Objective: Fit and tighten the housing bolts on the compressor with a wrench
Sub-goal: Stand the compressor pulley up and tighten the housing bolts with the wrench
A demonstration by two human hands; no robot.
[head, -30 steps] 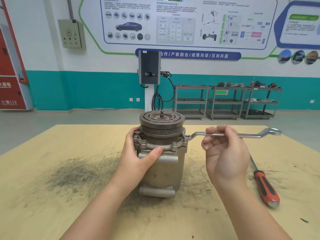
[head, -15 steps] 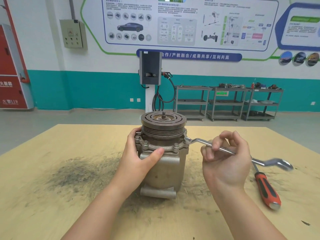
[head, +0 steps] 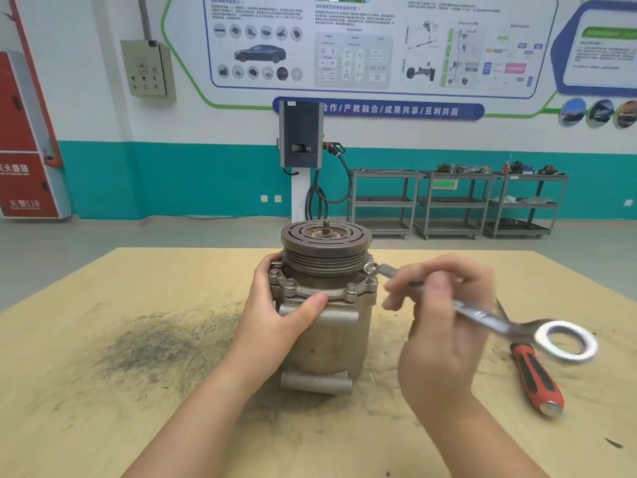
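Mid-table, upright on the wooden table (head: 103,288), stood the compressor (head: 325,305), pulley end up. Left hand (head: 275,315) wrapped its left side, thumb across the front just under the bolt flange. Right hand (head: 441,326) curled round the wrench (head: 482,317) shank; far ring end sat on the right-side housing bolt (head: 370,270), near ring end blurred. I saw a red screwdriver (head: 536,377) lying right of it.
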